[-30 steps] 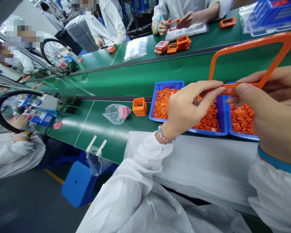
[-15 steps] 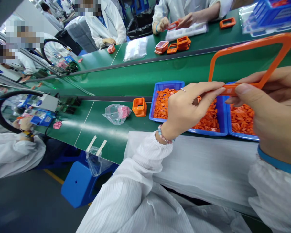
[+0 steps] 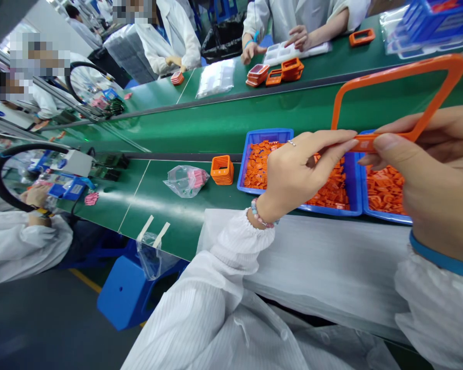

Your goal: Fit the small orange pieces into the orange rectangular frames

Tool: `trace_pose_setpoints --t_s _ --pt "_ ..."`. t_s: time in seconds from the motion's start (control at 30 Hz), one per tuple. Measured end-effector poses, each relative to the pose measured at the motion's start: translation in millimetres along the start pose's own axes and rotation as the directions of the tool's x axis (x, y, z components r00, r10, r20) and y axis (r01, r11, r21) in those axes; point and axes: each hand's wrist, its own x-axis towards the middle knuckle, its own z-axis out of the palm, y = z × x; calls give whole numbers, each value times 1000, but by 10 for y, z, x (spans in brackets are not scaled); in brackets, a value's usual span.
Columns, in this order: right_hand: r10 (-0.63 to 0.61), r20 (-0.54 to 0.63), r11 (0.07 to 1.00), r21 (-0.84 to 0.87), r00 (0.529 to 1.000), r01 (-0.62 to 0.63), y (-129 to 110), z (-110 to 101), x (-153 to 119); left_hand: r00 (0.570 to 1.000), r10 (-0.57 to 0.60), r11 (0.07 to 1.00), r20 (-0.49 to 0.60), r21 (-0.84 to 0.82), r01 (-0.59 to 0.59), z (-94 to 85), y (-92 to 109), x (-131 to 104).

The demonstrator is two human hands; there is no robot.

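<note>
Getting pinched at the lower bar (image 3: 364,145): one glossy orange frame (image 3: 393,72)

So it's a thin, smooth, rounded rectangle, plastic-looking. The bar is nipped between thumb and fingers of the right hand (image 3: 443,177), its left end by thumb and forefinger of the left hand (image 3: 297,167). It's held in the air near blue trays (image 3: 354,187) heaped with small flat orange bits (image 3: 259,164).

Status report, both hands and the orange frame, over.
Left hand pinching lower edge of orange frame; right hand gripping same edge. Frame held up. View partly blocked: left hand hides part of blue tray.
</note>
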Motion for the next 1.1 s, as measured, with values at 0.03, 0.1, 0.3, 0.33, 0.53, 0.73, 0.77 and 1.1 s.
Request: trace_pose_setpoints --t_s 0.03,0.1,0.3,0.33,0.53,0.73,0.77,1.1 --pt "-2 2 1000 -4 1000 2 1 1 0 1000 2 1000 -3 2 -2 -1 1 0" --pt "-6 -1 1000 -7 1000 6 1 2 1 1000 11 1000 -2 16 -11 -8 -3 2" --pt "-16 -10 1000 16 1000 16 26 -8 3 997 77 996 4 41 -77 -57 -56 13" --pt "-23 -12 999 26 1000 24 35 -9 3 998 70 997 5 39 -70 -61 -63 13" --pt "-90 -32 993 74 995 92 60 3 9 997 -42 992 -57 -118 35 -33 -99 5" --pt "-59 54 983 176 997 49 59 -17 42 977 84 965 -196 -228 -129 -56 -140 44" --pt "-48 76 983 182 996 34 60 -25 50 970 120 959 -211 -229 -169 -66 -145 54" --pt "36 201 976 205 979 -77 59 -68 91 960 244 958 -140 -121 -261 -185 -171 81"
